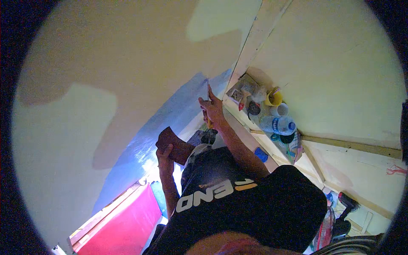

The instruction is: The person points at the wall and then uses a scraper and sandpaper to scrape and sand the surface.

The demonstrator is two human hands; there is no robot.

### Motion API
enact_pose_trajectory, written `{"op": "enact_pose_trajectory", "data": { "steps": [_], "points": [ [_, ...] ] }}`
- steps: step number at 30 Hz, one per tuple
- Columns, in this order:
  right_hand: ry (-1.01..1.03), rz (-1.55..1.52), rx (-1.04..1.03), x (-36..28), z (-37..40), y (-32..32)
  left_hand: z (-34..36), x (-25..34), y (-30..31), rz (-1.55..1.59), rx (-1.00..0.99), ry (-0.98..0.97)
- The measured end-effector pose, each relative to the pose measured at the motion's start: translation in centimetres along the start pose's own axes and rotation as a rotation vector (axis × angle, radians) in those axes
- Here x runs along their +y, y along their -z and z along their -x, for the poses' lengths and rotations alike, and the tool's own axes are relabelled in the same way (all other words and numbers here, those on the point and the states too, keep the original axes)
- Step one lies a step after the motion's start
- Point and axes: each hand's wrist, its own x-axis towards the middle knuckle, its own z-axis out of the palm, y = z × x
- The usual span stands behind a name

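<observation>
My right hand [212, 111] is closed around a thin tool with a yellowish handle [210, 123]. The tool's tip points up at the edge of a blue-painted area [174, 108] on the wall. Lower and to the left, my left hand [165, 156] grips a dark reddish-brown flat piece [174, 145], its thumb lying across the near side. The piece is bent or angled, and its exact kind is hard to tell. Below my right hand, a dark object [208, 136] is partly hidden.
A ledge at right holds a yellow cup [274, 97], a white cup [279, 110], a plastic bottle [278, 126] and small items. A blue object [261, 154] lies below. A pink panel [123, 225] stands lower left; a black fan-like device [346, 208] is lower right.
</observation>
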Motion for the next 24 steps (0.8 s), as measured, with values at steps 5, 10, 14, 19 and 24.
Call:
{"op": "enact_pose_trajectory", "data": {
  "steps": [5,10,14,19,24],
  "points": [
    [0.04,0.01,0.01,1.3,-1.1,0.7,0.9,0.8,-0.6,0.011,-0.068,-0.064],
    [0.012,-0.011,0.049,0.1,-1.3,0.7,0.6,0.1,-0.2,-0.1,0.022,-0.038],
    [-0.006,0.099,-0.045,1.8,0.3,0.2,0.9,0.8,-1.2,-0.063,0.053,-0.062],
    [0.002,0.02,0.001,1.3,-0.7,0.9,0.3,-0.4,0.2,-0.053,-0.036,-0.035],
    [0.034,0.023,0.007,1.7,-1.9,1.2,0.9,-0.1,-1.5,0.084,-0.058,-0.035]
  ]
}}
